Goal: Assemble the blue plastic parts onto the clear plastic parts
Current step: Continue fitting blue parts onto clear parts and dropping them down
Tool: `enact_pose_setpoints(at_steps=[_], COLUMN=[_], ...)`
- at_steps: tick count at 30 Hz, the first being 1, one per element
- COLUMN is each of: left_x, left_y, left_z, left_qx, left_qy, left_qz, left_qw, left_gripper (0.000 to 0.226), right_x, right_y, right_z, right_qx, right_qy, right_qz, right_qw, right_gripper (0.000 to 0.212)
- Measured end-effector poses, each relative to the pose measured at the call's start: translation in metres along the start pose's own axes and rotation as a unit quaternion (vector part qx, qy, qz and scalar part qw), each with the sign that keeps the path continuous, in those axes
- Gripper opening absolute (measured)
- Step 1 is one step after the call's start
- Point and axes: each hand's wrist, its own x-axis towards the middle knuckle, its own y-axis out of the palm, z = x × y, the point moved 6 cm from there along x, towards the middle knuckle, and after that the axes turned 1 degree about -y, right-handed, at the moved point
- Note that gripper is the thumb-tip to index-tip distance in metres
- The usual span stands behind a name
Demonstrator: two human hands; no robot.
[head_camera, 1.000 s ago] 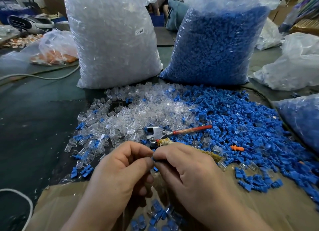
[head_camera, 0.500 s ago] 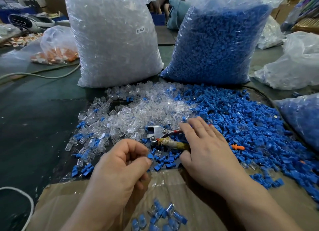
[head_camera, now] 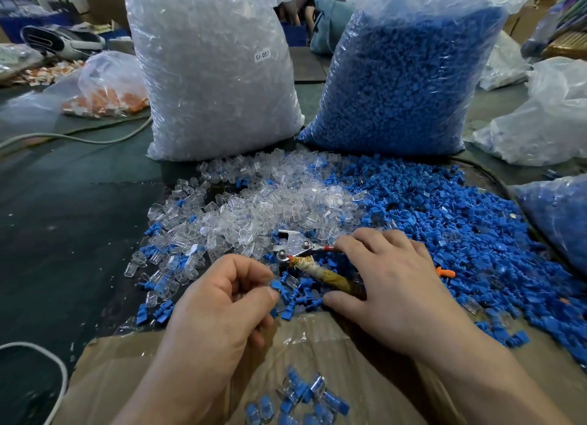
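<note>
My left hand (head_camera: 222,301) has its fingers curled and pinches a small blue part (head_camera: 275,287) between thumb and forefinger. To its right, my right hand (head_camera: 390,285) lies over the pliers (head_camera: 297,247). Its fingers reach over the red handle and its thumb sits under the cloth-wrapped handle (head_camera: 327,275). Behind the hands a pile of loose clear parts (head_camera: 279,205) spreads across the table. A wider pile of blue parts (head_camera: 451,221) lies to its right. Several joined blue-and-clear pieces (head_camera: 301,399) lie in the cardboard box (head_camera: 327,345) at the near edge.
A large bag of clear parts (head_camera: 216,75) and a large bag of blue parts (head_camera: 406,81) stand behind the piles. Another blue-filled bag (head_camera: 562,221) lies at the right. A bag with orange pieces (head_camera: 108,97) and a cable (head_camera: 79,137) lie at the left.
My hands, joined over a part a second ago, have separated. My right hand reached out to the pliers and settled round their handles. My left hand stayed put with the blue part.
</note>
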Motion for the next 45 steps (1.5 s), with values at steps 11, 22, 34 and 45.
enact_pose_setpoints(at_steps=[11, 22, 34, 45], left_x=[0.001, 0.006, 0.007, 0.001], left_y=[-0.001, -0.005, -0.011, -0.01], left_z=[0.003, 0.008, 0.0, -0.01], left_qx=[-0.026, -0.082, -0.075, -0.066], left_qy=[-0.001, -0.006, 0.085, 0.098], left_qz=[-0.011, -0.01, -0.011, -0.008], left_qw=[1.0, 0.997, 0.994, 0.993], left_gripper=[0.034, 0.03, 0.04, 0.044], right_x=[0.002, -0.018, -0.025, -0.022], right_y=[-0.009, -0.034, -0.029, -0.025], right_z=[0.003, 0.014, 0.016, 0.019], right_qx=[0.005, 0.11, 0.081, 0.064], right_qy=[0.003, -0.049, -0.101, -0.117], right_qz=[-0.07, -0.123, -0.032, -0.017], right_qw=[0.998, 0.985, 0.991, 0.991], right_gripper=[0.059, 0.044, 0.061, 0.058])
